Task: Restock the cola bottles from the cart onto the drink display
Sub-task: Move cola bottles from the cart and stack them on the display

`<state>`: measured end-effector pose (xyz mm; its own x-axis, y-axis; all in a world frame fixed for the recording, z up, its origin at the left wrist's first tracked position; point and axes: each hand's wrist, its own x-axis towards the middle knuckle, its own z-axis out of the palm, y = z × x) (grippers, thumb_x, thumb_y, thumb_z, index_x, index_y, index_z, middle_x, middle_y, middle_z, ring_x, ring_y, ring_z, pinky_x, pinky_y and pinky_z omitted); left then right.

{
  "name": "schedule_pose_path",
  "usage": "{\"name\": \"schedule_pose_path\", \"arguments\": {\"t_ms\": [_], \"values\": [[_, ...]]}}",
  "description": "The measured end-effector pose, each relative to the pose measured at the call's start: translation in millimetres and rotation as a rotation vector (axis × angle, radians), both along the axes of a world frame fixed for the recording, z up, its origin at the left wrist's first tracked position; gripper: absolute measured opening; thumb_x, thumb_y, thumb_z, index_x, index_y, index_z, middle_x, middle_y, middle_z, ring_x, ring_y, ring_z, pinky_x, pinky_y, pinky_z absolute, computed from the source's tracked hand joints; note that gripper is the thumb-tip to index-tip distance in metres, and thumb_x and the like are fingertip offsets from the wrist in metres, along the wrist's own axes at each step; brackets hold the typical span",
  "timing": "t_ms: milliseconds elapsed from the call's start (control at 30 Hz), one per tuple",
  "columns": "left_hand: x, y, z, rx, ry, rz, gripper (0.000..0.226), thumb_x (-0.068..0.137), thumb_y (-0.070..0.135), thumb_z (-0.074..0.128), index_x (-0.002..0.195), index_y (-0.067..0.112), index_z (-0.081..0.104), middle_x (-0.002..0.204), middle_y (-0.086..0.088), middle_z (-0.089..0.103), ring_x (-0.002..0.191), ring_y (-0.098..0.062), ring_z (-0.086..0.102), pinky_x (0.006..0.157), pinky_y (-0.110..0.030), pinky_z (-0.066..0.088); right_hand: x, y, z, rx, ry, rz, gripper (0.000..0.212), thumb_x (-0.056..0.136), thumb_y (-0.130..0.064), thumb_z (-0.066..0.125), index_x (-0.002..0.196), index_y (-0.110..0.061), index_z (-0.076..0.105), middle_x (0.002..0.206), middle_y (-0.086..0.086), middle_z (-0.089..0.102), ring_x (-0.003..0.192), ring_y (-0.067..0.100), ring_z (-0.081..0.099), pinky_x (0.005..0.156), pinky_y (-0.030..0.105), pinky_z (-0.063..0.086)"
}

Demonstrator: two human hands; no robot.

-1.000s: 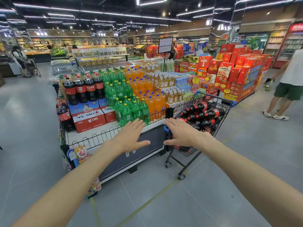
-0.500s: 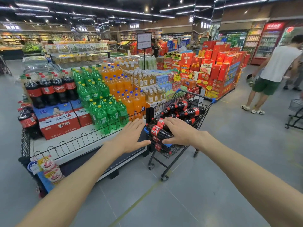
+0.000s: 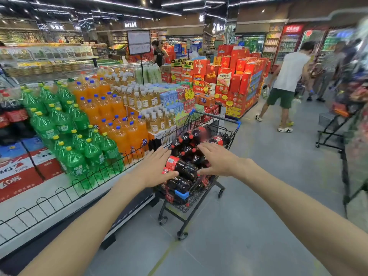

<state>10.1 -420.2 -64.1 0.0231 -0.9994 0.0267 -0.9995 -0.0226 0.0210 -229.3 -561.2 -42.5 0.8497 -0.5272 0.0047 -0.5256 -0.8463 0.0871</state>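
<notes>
Both hands flat-open, empty: left hand (image 3: 152, 168) and right hand (image 3: 217, 159) flank top cola bottle (image 3: 182, 166) in cart (image 3: 229, 124); display fence (image 3: 83, 180) just left, open floor (image 3: 268, 196) right.

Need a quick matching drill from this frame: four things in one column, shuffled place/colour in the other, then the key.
Things:
1. cola bottles
2. green soda bottles
3. orange soda bottles
4. red gift boxes

Descriptions:
A. stacked in a tall pile beyond the cart
B. yellow caps, on the display nearest the wire fence
C. lying piled in the cart
D. blue caps, beside the green ones

Pairs: 1-C, 2-B, 3-D, 4-A
</notes>
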Motion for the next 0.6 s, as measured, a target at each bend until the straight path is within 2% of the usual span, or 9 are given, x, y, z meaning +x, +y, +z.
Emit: {"name": "schedule_pose_path", "arguments": {"t_ms": [233, 333, 500, 600], "values": [[60.2, -132.5, -2.2, 0.022, 0.009, -0.004, 0.097, 0.098, 0.072, 0.039, 0.166, 0.011, 0.006, 0.174, -0.007, 0.005, 0.161, -0.022, 0.002, 0.131, -0.045, 0.008, 46.0, -132.9, -4.8, 0.013, -0.022, -0.059, 0.107, 0.094, -0.074, 0.052, 0.166, -0.007, 0.010, 0.174, 0.011, 0.012, 0.161, 0.026, 0.012, 0.132, 0.040, 0.010], [80.4, -176.5, -17.7, 0.056, 0.034, 0.000, 0.098, 0.098, 0.074, 0.039, 0.166, 0.012, 0.006, 0.174, -0.007, 0.004, 0.161, -0.021, 0.001, 0.131, -0.044, 0.007, 61.3, -177.8, -18.7, 0.026, -0.022, -0.063, 0.107, 0.094, -0.073, 0.055, 0.166, -0.006, 0.012, 0.173, 0.012, 0.014, 0.160, 0.026, 0.014, 0.130, 0.037, 0.008], [117.0, -247.8, -50.2, 0.109, 0.132, 0.061, 0.107, 0.089, 0.081, 0.031, 0.166, 0.010, 0.008, 0.174, -0.007, 0.006, 0.161, -0.021, 0.002, 0.131, -0.043, 0.008, 86.5, -256.8, -49.4, 0.090, -0.011, -0.087, 0.107, 0.094, -0.072, 0.056, 0.165, -0.005, 0.013, 0.172, 0.013, 0.017, 0.159, 0.029, 0.016, 0.130, 0.040, 0.014], [134.8, -282.1, -79.0, 0.167, 0.194, 0.154, 0.099, 0.097, 0.074, 0.040, 0.166, 0.010, 0.008, 0.174, -0.009, 0.008, 0.161, -0.024, 0.007, 0.131, -0.043, 0.012, 104.9, -293.5, -76.4, 0.140, 0.025, -0.082, 0.106, 0.094, -0.069, 0.057, 0.165, -0.004, 0.014, 0.172, 0.014, 0.016, 0.159, 0.029, 0.015, 0.130, 0.039, 0.013]]}}
